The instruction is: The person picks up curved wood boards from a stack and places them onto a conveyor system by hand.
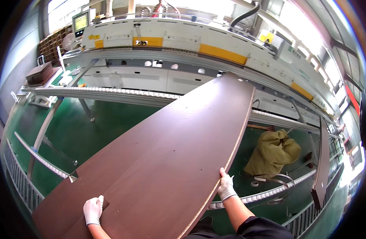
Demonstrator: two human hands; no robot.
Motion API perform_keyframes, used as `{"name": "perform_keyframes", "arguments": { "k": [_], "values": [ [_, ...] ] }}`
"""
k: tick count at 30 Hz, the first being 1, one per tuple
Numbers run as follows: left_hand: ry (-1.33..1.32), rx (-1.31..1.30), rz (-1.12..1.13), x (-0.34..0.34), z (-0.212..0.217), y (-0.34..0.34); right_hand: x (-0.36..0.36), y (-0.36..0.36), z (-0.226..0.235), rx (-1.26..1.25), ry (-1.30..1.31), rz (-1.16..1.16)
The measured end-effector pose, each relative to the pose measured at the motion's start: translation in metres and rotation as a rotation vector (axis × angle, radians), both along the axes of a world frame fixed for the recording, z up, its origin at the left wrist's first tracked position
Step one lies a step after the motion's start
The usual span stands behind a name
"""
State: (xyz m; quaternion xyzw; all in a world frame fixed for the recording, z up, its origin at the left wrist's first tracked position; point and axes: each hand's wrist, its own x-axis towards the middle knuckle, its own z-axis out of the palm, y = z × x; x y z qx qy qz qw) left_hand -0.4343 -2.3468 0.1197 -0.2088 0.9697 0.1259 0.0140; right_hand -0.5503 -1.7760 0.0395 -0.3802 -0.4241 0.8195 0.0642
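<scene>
A long, dark brown board (pixel 179 151) stretches slantwise from my body toward the machine, its far end resting at the machine's front rail. My right hand (pixel 226 186), in a white glove with the fingertips bare, grips the board's pale right edge, thumb on top and the other fingers hidden beneath. My left hand (pixel 94 210), also gloved, is closed at a short corner edge on the board's near left part. More brown panel (pixel 57 203) lies left of that hand; whether it is a separate board I cannot tell.
A long white machine (pixel 179 36) with yellow panels spans the back. Roller rails (pixel 107 93) cross in front of it and around me. An olive sack (pixel 272 153) sits on the green floor at right, near loose strips (pixel 276 181). Another brown board (pixel 321 163) leans on rails farther right.
</scene>
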Motion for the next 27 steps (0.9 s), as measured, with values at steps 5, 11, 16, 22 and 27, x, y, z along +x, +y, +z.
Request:
{"name": "perform_keyframes", "arguments": {
  "k": [5, 11, 16, 22, 27],
  "values": [
    [-0.201, 0.176, -0.026, -0.034, 0.059, 0.001, -0.014, -0.007, -0.009, -0.095, 0.02, 0.009],
    [0.766, 0.305, -0.085, -0.088, 0.097, -0.02, -0.028, -0.062, -0.002, -0.076, 0.076, 0.0],
    [0.098, 0.031, -0.324, -0.105, 0.017, 0.036, -0.057, -0.108, 0.012, -0.252, 0.127, -0.054],
    [-0.006, -0.175, -0.133, -0.153, -0.029, 0.067, -0.049, -0.138, 0.02, 0.168, 0.141, 0.182],
    [-0.015, -0.169, -0.041, -0.154, -0.032, 0.059, 0.013, -0.072, 0.027, 0.103, 0.147, 0.495]
  ]
}}
